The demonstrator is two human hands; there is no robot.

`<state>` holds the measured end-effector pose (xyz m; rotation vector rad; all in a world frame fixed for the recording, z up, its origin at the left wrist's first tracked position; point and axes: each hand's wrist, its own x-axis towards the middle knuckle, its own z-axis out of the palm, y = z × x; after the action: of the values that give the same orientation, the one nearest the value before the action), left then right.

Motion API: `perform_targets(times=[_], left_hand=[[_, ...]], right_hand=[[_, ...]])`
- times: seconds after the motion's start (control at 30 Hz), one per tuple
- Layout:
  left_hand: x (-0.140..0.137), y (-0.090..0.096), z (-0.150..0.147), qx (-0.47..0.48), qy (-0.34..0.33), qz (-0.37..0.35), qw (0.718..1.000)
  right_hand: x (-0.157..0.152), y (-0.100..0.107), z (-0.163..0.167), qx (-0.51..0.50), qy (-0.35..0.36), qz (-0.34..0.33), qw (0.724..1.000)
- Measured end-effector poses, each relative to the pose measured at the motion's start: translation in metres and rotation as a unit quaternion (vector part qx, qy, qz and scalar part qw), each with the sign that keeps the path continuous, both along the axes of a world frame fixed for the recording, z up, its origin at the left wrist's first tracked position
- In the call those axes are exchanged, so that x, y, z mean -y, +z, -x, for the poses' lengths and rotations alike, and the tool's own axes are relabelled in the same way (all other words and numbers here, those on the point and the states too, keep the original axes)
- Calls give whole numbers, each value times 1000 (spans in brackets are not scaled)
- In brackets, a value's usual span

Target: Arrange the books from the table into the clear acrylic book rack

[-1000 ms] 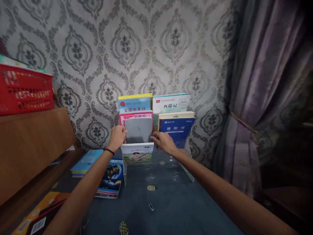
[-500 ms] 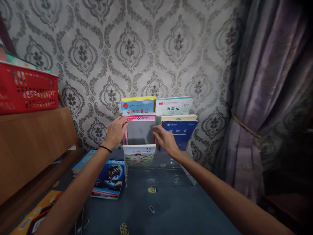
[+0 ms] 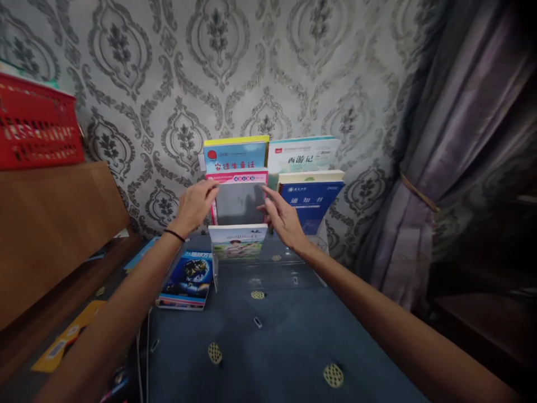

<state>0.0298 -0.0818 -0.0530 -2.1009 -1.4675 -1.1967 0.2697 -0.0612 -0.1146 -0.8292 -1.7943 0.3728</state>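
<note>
A dark blue cloth [image 3: 293, 336] covers the table, under patterned grey wallpaper [image 3: 235, 73] and beside a purple curtain [image 3: 453, 140]. The left hand [image 3: 193, 204] and right hand [image 3: 283, 219], fingers loose, flank the grey book [image 3: 240, 202] standing in the clear rack [image 3: 302, 263].

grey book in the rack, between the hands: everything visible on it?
The grey book is a plain, matte grey rectangle with no readable print. It stands upright in the clear rack, behind the illustrated book and before the pink one. Left hand and right hand fingers sit at its upper corners, spread.
</note>
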Motion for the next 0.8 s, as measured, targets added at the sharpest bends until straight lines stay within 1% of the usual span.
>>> perform_targets(times=[0.03,0.1,0.17,0.23,0.27,0.33,0.4,0.47,0.63,0.73,0.8], left_hand=[[3,-4,3,22,-21,1,1000],[14,-17,9,79,-66,19,995],[26,-36,15,122,-111,63,984],[35,-60,21,125,-143,123,974],[37,-71,24,115,-150,155,970],[34,-90,28,87,-144,205,964],[25,-101,30,62,-122,232,963],[14,-102,30,63,-113,233,964],[-6,-92,29,135,-129,236,954],[-9,-92,28,124,-113,240,956],[-7,-94,27,91,-92,236,963]], right_hand=[[5,-6,-1,-18,9,3,1000],[13,-18,-3,-42,29,10,999],[16,-30,-6,-41,49,16,998],[14,-43,-7,-9,63,28,998],[11,-50,-7,16,68,38,997],[3,-61,-7,68,74,66,993],[-6,-70,-5,104,80,90,987],[-14,-73,-3,114,83,98,985],[-30,-66,3,67,94,105,988],[-37,-68,6,61,88,113,988],[-39,-74,7,75,74,116,988]])
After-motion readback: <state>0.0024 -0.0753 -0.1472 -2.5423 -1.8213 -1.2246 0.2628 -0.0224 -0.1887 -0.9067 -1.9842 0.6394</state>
